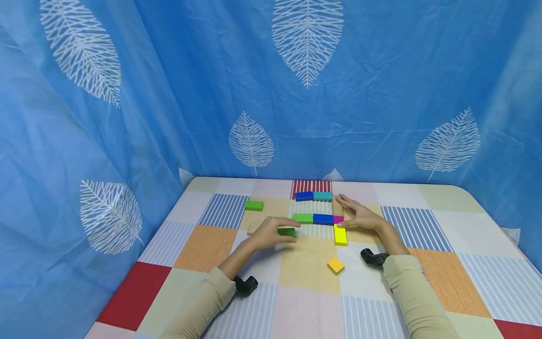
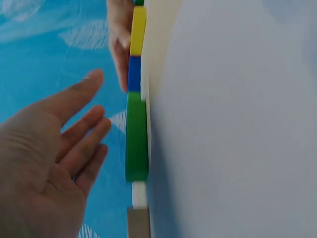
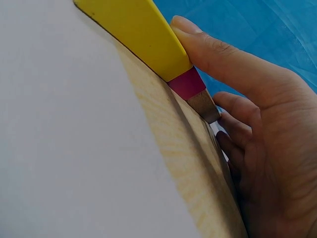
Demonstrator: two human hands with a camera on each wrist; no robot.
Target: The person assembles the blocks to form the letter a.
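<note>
Right hand [image 1: 364, 218] loosely spread, thumb at the yellow block [image 1: 340, 236], toward its eight o'clock.
My left hand [image 1: 267, 233], slack and empty, has the dark green block [image 1: 286, 232] at three. An uneven thumb push could swivel the yellow block, knocking the magenta block [image 1: 338, 219] at its twelve askew.

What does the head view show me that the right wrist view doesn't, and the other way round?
Only the head view: the left grip, the teal block, two blue blocks, the green blocks, the small orange-yellow block and a second wooden piece beside the left grip.

Only the right wrist view: no extra block, but a low close-up of the right grip, with its thumb at the edge of the yellow block.

Both: the right grip, yellow block, magenta block, bare-wood block, tablecloth and blue curtain.
</note>
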